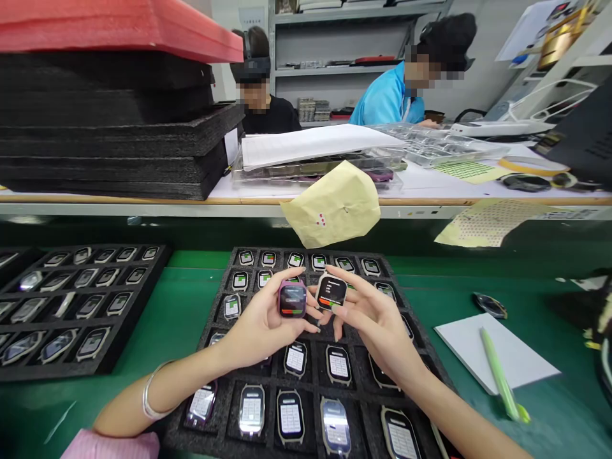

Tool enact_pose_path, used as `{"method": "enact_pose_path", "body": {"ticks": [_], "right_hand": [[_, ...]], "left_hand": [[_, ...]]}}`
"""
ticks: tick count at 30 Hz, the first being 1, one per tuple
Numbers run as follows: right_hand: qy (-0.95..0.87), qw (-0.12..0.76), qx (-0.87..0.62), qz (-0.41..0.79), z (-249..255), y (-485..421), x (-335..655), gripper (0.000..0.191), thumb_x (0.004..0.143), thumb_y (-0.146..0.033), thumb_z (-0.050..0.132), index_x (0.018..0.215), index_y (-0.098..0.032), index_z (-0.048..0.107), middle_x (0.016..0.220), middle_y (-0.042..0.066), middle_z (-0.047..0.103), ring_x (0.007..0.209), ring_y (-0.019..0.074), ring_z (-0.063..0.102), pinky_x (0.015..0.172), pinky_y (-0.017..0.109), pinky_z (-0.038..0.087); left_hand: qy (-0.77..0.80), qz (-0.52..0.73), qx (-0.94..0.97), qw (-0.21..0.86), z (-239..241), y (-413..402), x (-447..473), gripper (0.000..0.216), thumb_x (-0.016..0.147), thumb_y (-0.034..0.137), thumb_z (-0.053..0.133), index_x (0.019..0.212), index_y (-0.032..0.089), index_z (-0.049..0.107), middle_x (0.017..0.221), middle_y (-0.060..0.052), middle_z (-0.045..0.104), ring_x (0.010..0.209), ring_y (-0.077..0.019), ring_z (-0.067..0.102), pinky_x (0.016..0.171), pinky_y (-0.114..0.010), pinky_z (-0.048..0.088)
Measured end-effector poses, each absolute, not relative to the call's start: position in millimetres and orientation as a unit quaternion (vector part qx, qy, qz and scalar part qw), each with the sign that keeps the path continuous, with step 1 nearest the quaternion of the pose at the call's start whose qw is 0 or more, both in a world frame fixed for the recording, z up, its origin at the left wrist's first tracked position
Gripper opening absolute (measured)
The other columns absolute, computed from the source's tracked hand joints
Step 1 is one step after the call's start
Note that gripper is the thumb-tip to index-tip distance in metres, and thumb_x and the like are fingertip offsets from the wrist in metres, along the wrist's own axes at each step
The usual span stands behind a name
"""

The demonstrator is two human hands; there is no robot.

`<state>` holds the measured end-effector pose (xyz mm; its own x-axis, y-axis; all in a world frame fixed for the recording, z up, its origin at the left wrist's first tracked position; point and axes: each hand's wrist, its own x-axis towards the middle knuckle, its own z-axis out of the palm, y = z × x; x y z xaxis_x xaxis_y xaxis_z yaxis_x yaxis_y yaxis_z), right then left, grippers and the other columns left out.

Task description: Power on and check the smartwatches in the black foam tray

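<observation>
My left hand [261, 328] is closed round a purple-cased smartwatch body [292, 299], its lit screen facing up. Beside it, my right hand [377, 322] pinches a white-cased smartwatch body [331, 292] with a lit screen. Both watches are held side by side, nearly touching, above a black foam tray [217, 319] whose pockets hold several more watch bodies. A silver bangle circles my left wrist.
A second black foam tray [122, 347] of watches lies left on the green mat. A white pad [502, 357] with a green pen [500, 376] lies right. A yellow paper [335, 204] hangs off the shelf edge; stacked foam sheets [109, 127] stand back left. Two people sit beyond.
</observation>
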<state>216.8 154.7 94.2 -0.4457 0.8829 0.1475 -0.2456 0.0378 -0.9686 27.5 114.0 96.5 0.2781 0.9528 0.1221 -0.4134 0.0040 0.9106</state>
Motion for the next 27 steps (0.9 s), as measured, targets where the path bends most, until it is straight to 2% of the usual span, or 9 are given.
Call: {"method": "enact_pose_path", "body": {"ticks": [7, 11, 15, 20, 27], "right_hand": [[-0.571, 0.443, -0.273, 0.634, 94.1, 154.7, 219.4, 0.048, 0.085, -0.015, 0.066, 0.132, -0.022, 0.054, 0.088, 0.006, 0.068, 0.063, 0.0143, 0.058, 0.052, 0.024, 0.052], [-0.572, 0.444, -0.268, 0.636, 94.0, 153.6, 219.7, 0.049, 0.085, -0.014, 0.065, 0.132, -0.023, 0.054, 0.089, 0.006, 0.068, 0.067, 0.0159, 0.060, 0.051, 0.023, 0.052], [-0.567, 0.446, -0.252, 0.645, 94.6, 151.6, 219.6, 0.054, 0.081, -0.009, 0.065, 0.132, -0.022, 0.054, 0.091, 0.006, 0.069, 0.069, 0.0170, 0.062, 0.051, 0.023, 0.052], [-0.572, 0.445, -0.245, 0.644, 95.2, 151.1, 220.1, 0.053, 0.083, -0.009, 0.063, 0.133, -0.020, 0.052, 0.091, 0.008, 0.070, 0.072, 0.0195, 0.065, 0.051, 0.024, 0.052], [-0.590, 0.441, -0.282, 0.615, 96.9, 148.7, 217.0, 0.050, 0.087, -0.013, 0.066, 0.134, -0.020, 0.051, 0.075, 0.003, 0.068, 0.063, 0.0161, 0.064, 0.052, 0.023, 0.053]], "left_hand": [[0.283, 0.533, 0.457, 0.653, 94.2, 115.1, 29.1, 0.045, 0.087, 0.021, 0.061, 0.130, 0.021, 0.047, 0.118, -0.011, 0.058, 0.096, -0.0227, 0.064, 0.082, -0.041, 0.059], [0.299, 0.524, 0.464, 0.649, 94.8, 116.2, 29.1, 0.042, 0.091, 0.024, 0.057, 0.131, 0.018, 0.045, 0.109, -0.012, 0.061, 0.091, -0.0223, 0.065, 0.076, -0.039, 0.060], [0.295, 0.522, 0.466, 0.651, 93.3, 118.2, 27.6, 0.044, 0.089, 0.020, 0.058, 0.131, 0.019, 0.045, 0.105, -0.010, 0.062, 0.090, -0.0220, 0.067, 0.076, -0.036, 0.060], [0.238, 0.531, 0.473, 0.661, 91.8, 118.8, 25.0, 0.059, 0.079, 0.011, 0.066, 0.133, 0.022, 0.045, 0.109, -0.008, 0.061, 0.097, -0.0232, 0.065, 0.083, -0.036, 0.058], [0.243, 0.536, 0.484, 0.648, 91.5, 117.5, 24.8, 0.064, 0.077, 0.007, 0.069, 0.134, 0.022, 0.043, 0.107, -0.007, 0.062, 0.094, -0.0194, 0.065, 0.084, -0.033, 0.057]]}}
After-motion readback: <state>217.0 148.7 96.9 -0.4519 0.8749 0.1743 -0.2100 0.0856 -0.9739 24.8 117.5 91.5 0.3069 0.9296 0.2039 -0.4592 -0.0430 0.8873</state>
